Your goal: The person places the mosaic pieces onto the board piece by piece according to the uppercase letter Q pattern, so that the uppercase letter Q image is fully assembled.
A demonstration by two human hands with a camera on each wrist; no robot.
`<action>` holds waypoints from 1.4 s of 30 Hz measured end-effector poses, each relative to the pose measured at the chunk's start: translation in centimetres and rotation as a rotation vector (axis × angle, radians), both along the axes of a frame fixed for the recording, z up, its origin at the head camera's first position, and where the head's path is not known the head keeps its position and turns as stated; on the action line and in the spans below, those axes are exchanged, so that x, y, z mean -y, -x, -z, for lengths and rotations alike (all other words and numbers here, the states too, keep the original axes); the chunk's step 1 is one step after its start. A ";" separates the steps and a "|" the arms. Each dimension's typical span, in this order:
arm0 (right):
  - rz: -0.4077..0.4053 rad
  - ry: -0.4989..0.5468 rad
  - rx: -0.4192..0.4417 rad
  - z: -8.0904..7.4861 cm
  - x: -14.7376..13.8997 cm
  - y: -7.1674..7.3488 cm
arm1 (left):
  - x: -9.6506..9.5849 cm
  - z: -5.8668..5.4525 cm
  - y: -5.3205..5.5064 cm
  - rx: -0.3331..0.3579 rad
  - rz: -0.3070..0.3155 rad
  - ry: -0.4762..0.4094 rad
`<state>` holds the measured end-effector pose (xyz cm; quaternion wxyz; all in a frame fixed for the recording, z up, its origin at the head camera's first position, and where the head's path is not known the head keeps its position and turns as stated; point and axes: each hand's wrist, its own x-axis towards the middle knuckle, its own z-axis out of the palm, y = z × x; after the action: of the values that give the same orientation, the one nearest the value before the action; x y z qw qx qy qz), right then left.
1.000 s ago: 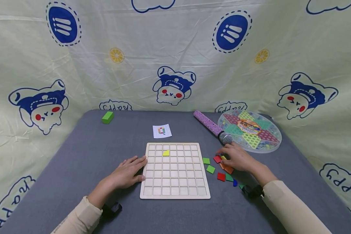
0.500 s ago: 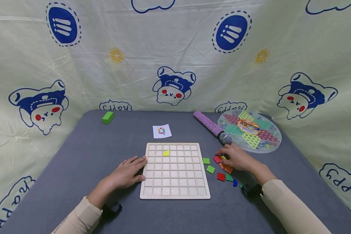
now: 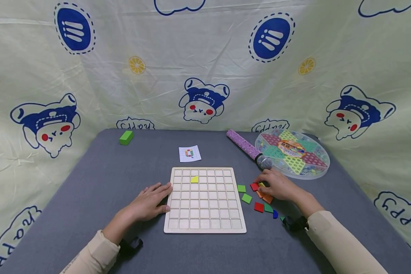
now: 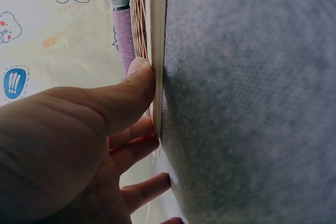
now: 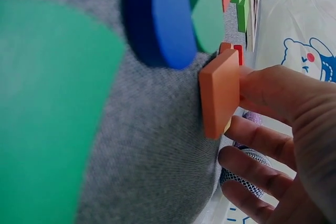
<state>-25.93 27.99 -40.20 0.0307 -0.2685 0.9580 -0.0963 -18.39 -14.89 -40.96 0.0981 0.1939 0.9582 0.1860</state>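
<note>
A pale wooden grid board [image 3: 204,203] lies in the middle of the table, with one yellow tile [image 3: 194,179] in an upper cell. My left hand [image 3: 148,203] rests at the board's left edge, its thumb and fingertips against the rim in the left wrist view. My right hand [image 3: 280,186] is over the loose tiles right of the board. Its thumb and index finger are around a mostly hidden yellow tile [image 3: 262,184]; I cannot tell whether they pinch it. Beside these fingers lie a red tile [image 3: 254,187] and an orange tile [image 5: 223,95].
Green tiles [image 3: 246,198], another red tile [image 3: 258,207] and a blue piece [image 3: 275,214] lie nearby. Behind are a purple microphone [image 3: 243,143], a round plastic game box [image 3: 315,146], a printed pattern card [image 3: 188,159] and a green block [image 3: 126,137].
</note>
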 end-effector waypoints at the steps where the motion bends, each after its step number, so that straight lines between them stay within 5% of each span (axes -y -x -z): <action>1: -0.004 0.001 -0.006 0.0 0.0 0.0 | 0.0 0.0 0.0 0.000 0.001 0.000; 17: -0.015 0.015 -0.089 -0.6 1.5 -0.6 | 0.1 0.1 0.1 -0.009 0.012 0.004; 31: -0.097 0.044 -0.213 -1.2 6.2 -0.7 | 0.0 0.2 0.1 -0.003 0.005 0.009; 42: -0.098 0.054 -0.207 -1.3 10.3 -0.4 | 0.0 0.1 0.0 0.004 -0.001 0.005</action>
<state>-25.55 17.69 -38.95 -0.0708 -0.3243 0.9388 -0.0922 -18.40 -14.88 -41.09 0.1003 0.1929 0.9586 0.1839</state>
